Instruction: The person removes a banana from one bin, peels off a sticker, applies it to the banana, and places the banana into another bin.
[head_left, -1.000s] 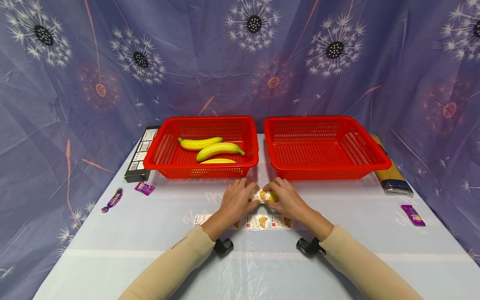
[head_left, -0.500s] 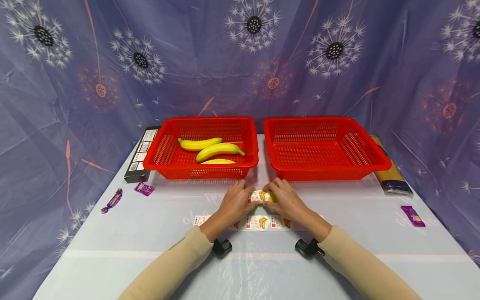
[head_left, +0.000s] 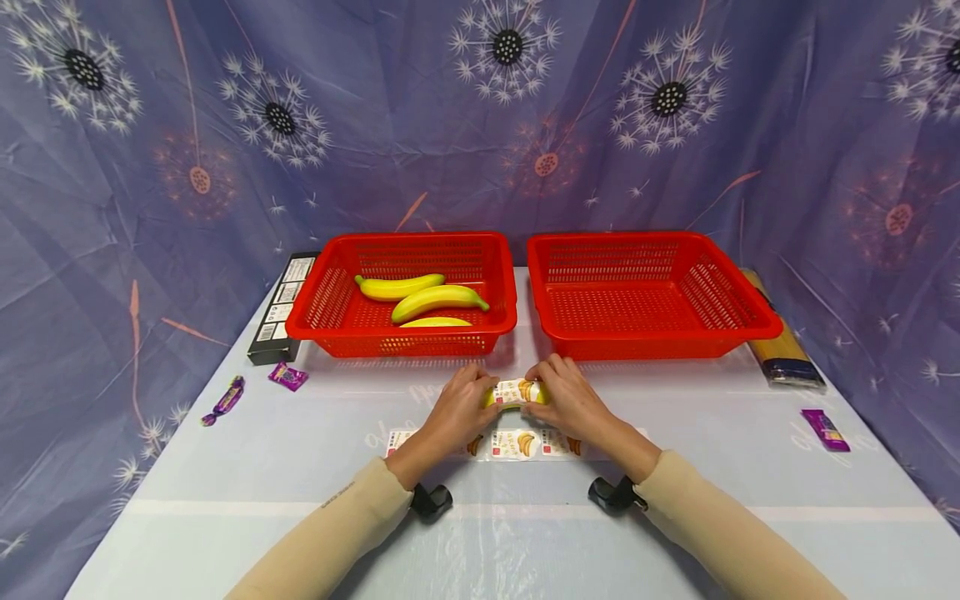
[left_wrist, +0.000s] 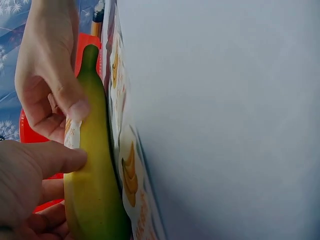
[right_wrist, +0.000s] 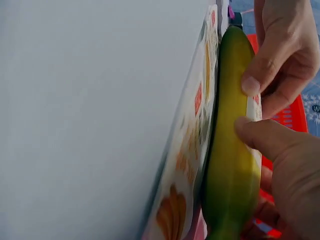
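My left hand [head_left: 456, 407] and right hand [head_left: 572, 398] hold a yellow banana [head_left: 491, 397] between them, low over the table. A white label [head_left: 515, 390] with a banana picture lies along its upper side, partly under the fingers. In the left wrist view, the left thumb presses the yellow banana [left_wrist: 97, 190] at the label's edge, with the right thumb farther along. The right wrist view shows the banana's [right_wrist: 231, 150] greenish ends and both thumbs on its near side. Just in front of the hands lies a strip of banana stickers [head_left: 514, 445], partly hidden by the forearms.
Behind the hands stand two red baskets: the left basket [head_left: 408, 342] holds three bananas [head_left: 441, 302], the right basket [head_left: 652, 343] shows a bare bottom. A black box [head_left: 276, 321] and purple-wrapped sweets [head_left: 288, 377] lie left. A yellow packet [head_left: 787, 350] and another sweet [head_left: 826, 430] lie right.
My left hand has shifted slightly left along the banana, uncovering the label's left end and some yellow peel beside it. The right hand has barely moved.
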